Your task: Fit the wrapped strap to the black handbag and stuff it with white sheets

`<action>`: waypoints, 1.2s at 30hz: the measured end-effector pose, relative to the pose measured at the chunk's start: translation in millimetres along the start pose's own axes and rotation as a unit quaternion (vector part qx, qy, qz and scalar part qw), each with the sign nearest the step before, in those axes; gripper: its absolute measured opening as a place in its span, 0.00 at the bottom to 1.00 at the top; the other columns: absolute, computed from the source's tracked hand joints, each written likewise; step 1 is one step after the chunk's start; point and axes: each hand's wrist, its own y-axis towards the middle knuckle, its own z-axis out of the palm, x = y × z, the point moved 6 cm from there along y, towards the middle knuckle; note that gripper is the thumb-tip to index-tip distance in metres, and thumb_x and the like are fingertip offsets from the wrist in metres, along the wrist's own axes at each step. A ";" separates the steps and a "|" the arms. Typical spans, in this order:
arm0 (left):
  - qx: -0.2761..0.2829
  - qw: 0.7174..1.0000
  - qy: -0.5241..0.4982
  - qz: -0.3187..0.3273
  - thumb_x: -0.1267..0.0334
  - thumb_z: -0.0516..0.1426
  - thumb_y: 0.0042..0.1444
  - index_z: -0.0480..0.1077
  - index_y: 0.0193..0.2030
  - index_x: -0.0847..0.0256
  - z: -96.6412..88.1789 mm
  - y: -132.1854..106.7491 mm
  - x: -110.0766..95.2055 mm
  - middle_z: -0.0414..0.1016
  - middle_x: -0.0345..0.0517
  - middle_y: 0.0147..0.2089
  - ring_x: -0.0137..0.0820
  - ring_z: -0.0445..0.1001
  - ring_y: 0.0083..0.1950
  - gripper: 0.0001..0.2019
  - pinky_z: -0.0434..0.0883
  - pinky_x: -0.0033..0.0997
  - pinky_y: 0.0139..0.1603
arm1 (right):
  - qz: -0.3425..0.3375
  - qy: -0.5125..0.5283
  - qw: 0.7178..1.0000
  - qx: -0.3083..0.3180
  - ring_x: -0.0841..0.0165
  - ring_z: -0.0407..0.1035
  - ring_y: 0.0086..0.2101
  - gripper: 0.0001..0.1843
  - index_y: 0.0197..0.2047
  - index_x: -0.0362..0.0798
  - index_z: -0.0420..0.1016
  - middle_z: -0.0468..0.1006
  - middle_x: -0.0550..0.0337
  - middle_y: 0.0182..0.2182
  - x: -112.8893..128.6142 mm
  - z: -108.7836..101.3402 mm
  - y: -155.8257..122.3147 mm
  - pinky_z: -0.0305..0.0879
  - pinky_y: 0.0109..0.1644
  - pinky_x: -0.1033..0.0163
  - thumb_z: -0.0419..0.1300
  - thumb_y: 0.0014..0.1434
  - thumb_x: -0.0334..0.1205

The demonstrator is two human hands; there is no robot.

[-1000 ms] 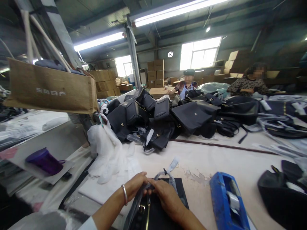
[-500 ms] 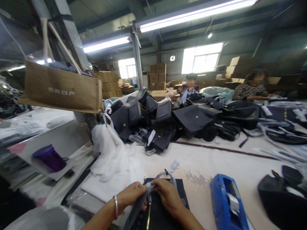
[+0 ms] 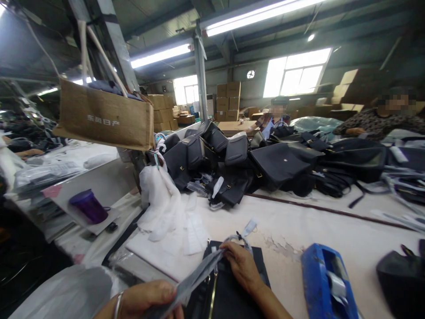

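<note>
A black bag (image 3: 229,292) with a gold strip lies flat on the table right in front of me. My right hand (image 3: 244,268) rests on its top edge, fingers closed on the upper end of a grey plastic-wrapped strap (image 3: 195,281). My left hand (image 3: 146,301), with a bangle at the wrist, is low at the bottom edge and grips the strap's lower end, so the strap runs taut and slanted between both hands. A small white tag (image 3: 249,227) sticks up just beyond the bag.
A blue tape dispenser (image 3: 327,283) stands to the right. A heap of black bags (image 3: 252,166) fills the table's middle. White cloth (image 3: 166,208) lies left, a purple cup (image 3: 88,206) further left. A jute bag (image 3: 106,117) hangs above. Two people work behind the heap.
My left hand has drawn back towards me and to the left, pulling the strap out long. My right hand has stayed on the bag. The view has swung left.
</note>
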 end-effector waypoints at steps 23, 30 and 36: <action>0.052 0.977 -0.204 0.039 0.59 0.56 0.61 0.71 0.47 0.76 49.6 69.0 -48.2 0.70 0.46 0.31 0.23 0.71 0.23 0.18 0.74 0.24 0.24 | -0.040 -0.054 0.998 0.017 0.66 0.67 0.41 0.12 0.41 0.51 0.72 0.76 0.60 0.38 3.7 2.0 -9.1 0.59 0.45 0.63 0.51 0.62 0.28; 0.065 0.967 -0.247 0.012 0.71 0.55 0.55 0.68 0.50 0.79 61.7 80.9 -52.4 0.69 0.49 0.33 0.23 0.70 0.26 0.16 0.66 0.17 0.21 | -0.039 -0.058 0.997 0.026 0.66 0.67 0.43 0.15 0.43 0.52 0.72 0.76 0.61 0.41 0.3 3.4 -11.6 0.58 0.48 0.62 0.51 0.61 0.26; 0.047 0.967 -0.250 0.023 0.79 0.54 0.48 0.68 0.46 0.76 61.8 94.1 -47.9 0.69 0.48 0.35 0.23 0.70 0.27 0.16 0.66 0.17 0.23 | -0.029 -0.053 0.998 0.031 0.66 0.68 0.44 0.20 0.46 0.53 0.72 0.77 0.61 0.42 -0.2 2.8 -11.4 0.58 0.48 0.63 0.50 0.57 0.22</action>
